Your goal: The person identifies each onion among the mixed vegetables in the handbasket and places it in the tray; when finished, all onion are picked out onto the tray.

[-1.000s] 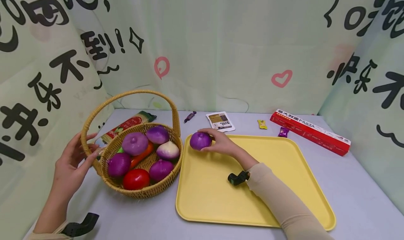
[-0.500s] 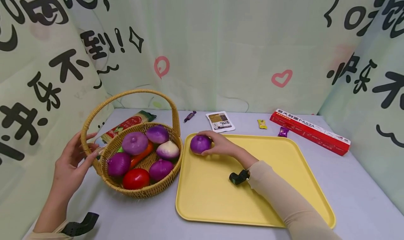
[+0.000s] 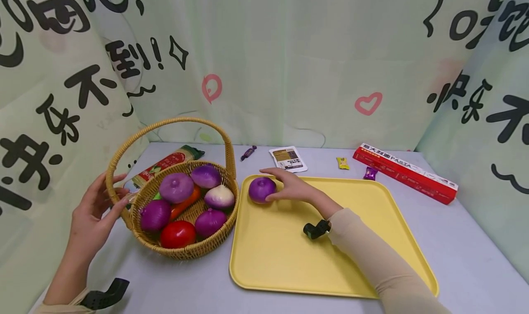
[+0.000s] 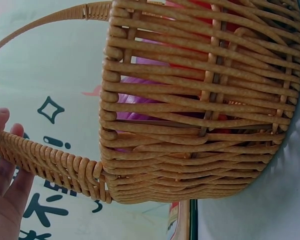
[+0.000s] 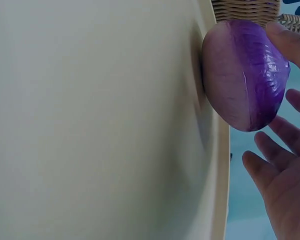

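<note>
Resting on the yellow tray (image 3: 289, 268) at its ten o'clock corner, the purple onion (image 3: 261, 189) lay under the slackening fingers of the right hand (image 3: 291, 187), apparently mid-release. The left hand (image 3: 92, 213), fingers straight, steadied the wicker basket (image 3: 186, 252) at nine o'clock. Next, I judged, came lifting clear without rolling it.

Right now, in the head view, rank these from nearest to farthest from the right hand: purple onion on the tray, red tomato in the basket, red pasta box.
1. Purple onion, at the right hand, tray's far left corner.
2. Red tomato, basket's front, left.
3. Red pasta box, table's far right.
</note>
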Available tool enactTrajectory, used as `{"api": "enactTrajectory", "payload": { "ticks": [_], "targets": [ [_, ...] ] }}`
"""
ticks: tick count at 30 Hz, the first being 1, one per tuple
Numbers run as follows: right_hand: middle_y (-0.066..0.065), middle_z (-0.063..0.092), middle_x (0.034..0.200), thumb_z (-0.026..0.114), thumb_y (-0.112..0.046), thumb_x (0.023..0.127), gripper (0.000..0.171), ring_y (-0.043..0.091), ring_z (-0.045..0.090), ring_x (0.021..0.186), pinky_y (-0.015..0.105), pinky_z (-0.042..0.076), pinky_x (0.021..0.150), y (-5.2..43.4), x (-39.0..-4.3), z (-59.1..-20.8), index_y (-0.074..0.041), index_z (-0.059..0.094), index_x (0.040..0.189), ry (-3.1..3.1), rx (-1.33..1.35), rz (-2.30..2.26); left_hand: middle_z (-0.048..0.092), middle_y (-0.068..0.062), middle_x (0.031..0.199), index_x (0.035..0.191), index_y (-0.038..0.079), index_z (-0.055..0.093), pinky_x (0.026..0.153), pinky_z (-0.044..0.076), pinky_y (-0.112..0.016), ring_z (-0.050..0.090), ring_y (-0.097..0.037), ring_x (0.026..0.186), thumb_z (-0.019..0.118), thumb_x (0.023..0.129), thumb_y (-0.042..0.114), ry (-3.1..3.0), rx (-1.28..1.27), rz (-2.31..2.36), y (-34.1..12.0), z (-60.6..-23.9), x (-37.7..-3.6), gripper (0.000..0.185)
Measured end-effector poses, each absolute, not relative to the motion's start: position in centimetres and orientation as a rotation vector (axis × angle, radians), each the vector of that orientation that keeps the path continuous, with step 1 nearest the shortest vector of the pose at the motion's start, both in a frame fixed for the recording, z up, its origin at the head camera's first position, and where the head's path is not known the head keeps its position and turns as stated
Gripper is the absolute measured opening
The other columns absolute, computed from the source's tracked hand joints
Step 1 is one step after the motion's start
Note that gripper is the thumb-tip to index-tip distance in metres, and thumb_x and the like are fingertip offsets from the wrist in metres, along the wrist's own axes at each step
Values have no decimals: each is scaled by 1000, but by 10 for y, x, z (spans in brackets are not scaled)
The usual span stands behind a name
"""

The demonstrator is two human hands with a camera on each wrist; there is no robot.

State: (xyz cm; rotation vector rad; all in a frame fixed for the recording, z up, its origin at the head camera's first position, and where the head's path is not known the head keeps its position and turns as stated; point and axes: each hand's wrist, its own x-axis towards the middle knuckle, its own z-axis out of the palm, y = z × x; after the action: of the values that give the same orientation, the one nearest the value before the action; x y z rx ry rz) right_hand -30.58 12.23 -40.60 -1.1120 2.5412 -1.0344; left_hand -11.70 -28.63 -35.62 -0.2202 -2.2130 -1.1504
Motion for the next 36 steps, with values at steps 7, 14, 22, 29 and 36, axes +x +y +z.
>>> {"api": "enactTrajectory", "payload": {
  "ticks": [7,14,22,29,36],
  "targets": [
    [11,41,147,77,-28,77,76,32,38,136,48,35,111,126,-306,-403,-11,42,141,2555,-1110,-1061,54,17,130,146,14,34,88,41,-1,57,8,105,61,81,-14,-2216,-220,-1149,-287,-357,-117,75],
    [13,40,147,76,-26,79,74,36,40,134,49,35,110,127,-309,-394,-10,41,142,2557,-1146,-1105,53,17,130,146,15,34,88,41,-1,57,8,105,61,82,-13,-2223,-203,-1145,-287,-357,-116,76],
    [9,38,149,74,-25,81,73,31,39,136,44,32,113,119,-303,-377,-13,39,144,2533,-1179,-1108,53,17,130,146,15,34,88,41,-1,57,8,105,61,82,-13,-2226,-203,-1143,-287,-357,-116,75],
    [9,40,147,74,-22,80,72,27,37,138,43,33,113,105,-292,-363,-10,40,143,2483,-1282,-1128,53,18,130,146,16,34,87,41,-1,57,9,105,62,82,-11,-2236,-189,-1134,-286,-357,-116,75],
    [5,41,147,76,-25,79,73,23,39,136,39,35,112,88,-281,-349,-14,41,143,2464,-1385,-1100,53,19,130,146,16,34,87,41,0,56,10,105,61,82,-11,-2239,-186,-1139,-286,-357,-116,75]
  ]
}}
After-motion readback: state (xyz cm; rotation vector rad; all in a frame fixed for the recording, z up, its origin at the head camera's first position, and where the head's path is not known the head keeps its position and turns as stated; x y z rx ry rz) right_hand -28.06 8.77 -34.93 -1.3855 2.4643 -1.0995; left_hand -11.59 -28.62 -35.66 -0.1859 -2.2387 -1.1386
